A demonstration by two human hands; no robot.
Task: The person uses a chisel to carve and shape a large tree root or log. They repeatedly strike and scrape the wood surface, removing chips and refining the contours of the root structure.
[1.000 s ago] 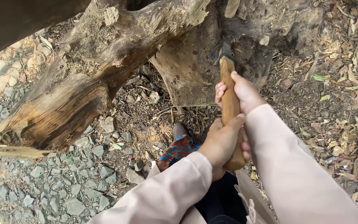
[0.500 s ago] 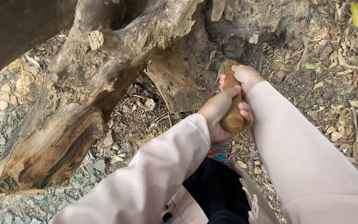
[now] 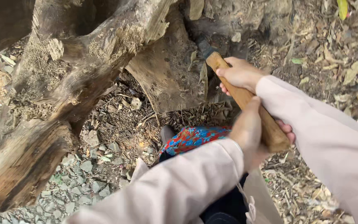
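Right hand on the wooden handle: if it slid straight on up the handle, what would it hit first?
Probably the dark axe head, then the tree stump it rests against; the right hand sits just below it. Depth is unclear.

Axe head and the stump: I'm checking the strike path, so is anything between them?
Nothing visible. The axe head is right at the stump. Both hands, right and left, grip the handle behind it.
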